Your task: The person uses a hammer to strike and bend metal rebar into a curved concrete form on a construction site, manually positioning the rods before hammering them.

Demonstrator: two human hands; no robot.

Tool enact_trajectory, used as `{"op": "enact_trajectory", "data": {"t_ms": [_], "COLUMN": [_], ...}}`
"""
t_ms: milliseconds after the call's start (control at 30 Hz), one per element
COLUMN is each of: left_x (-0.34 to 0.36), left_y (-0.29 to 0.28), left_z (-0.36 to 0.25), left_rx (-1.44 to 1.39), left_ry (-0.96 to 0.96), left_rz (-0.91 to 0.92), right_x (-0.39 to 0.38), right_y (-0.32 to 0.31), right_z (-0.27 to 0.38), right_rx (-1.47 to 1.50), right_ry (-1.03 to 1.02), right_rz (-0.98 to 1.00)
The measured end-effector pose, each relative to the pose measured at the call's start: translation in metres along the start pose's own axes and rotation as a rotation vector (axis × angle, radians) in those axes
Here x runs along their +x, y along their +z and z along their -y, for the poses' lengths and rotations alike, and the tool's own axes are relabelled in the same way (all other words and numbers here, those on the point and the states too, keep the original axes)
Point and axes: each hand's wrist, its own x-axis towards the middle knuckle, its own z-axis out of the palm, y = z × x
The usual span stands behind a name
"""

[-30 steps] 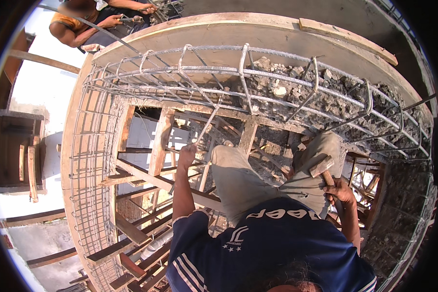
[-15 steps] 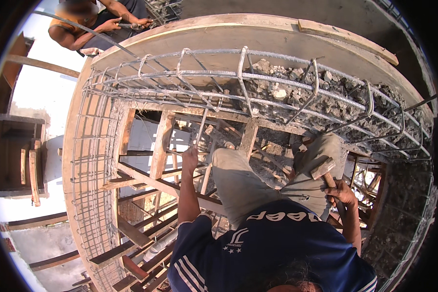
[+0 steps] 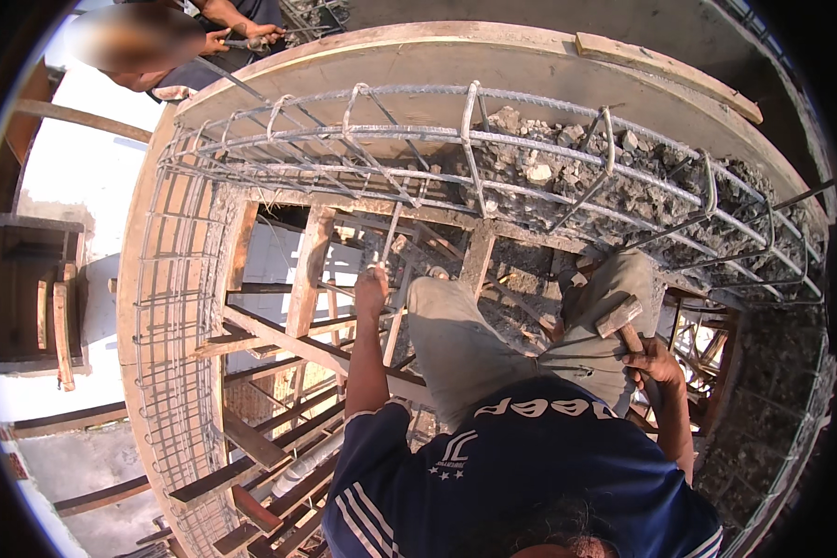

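Note:
My left hand (image 3: 371, 290) is closed around the lower end of a thin metal rod (image 3: 391, 231). The rod's upper end meets the lower bars of a steel rebar cage (image 3: 363, 139); whether it touches them I cannot tell. My right hand (image 3: 656, 363) grips the handle of a hammer (image 3: 620, 317) beside my right thigh. Its blocky head is raised above the fist, over my trouser leg, apart from the rod and the cage.
Broken concrete rubble (image 3: 539, 172) lies inside the cage's right half. A curved formwork board (image 3: 391, 42) runs behind it. Timber beams (image 3: 312, 270) cross an opening below me. At the upper left, a co-worker (image 3: 242, 33) handles a tool near the board.
The co-worker has leaned further in over the board's left end. My left hand and the rod have shifted slightly up and right, mostly along with the view. The hammer stays nearly where it was.

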Motion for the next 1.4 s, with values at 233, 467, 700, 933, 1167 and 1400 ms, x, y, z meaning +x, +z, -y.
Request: {"op": "enact_trajectory", "data": {"t_ms": [233,467,700,933,1167,1400], "left_x": [-0.011,-0.013,-0.007,-0.033,-0.009,0.006], "left_y": [0.003,0.073,0.073,0.003,0.070,0.076], "left_z": [-0.041,-0.029,-0.002,-0.014,-0.011,-0.001], "left_rx": [0.014,-0.210,-0.175,0.064,-0.058,-0.204], "left_ry": [-0.064,-0.207,-0.064,-0.098,-0.124,-0.115], "left_rz": [0.023,-0.146,-0.078,-0.023,-0.170,-0.013], "right_x": [0.000,-0.002,-0.005,-0.004,-0.007,-0.014], "right_y": [-0.005,-0.001,0.004,0.006,0.015,0.023], "right_z": [-0.013,-0.001,0.001,0.004,0.003,0.022], "right_rx": [-0.005,0.015,0.021,0.017,0.006,0.017], "right_ry": [-0.015,-0.017,0.024,0.013,0.009,0.013], "right_rz": [-0.006,0.047,-0.029,-0.011,-0.031,-0.098]}}
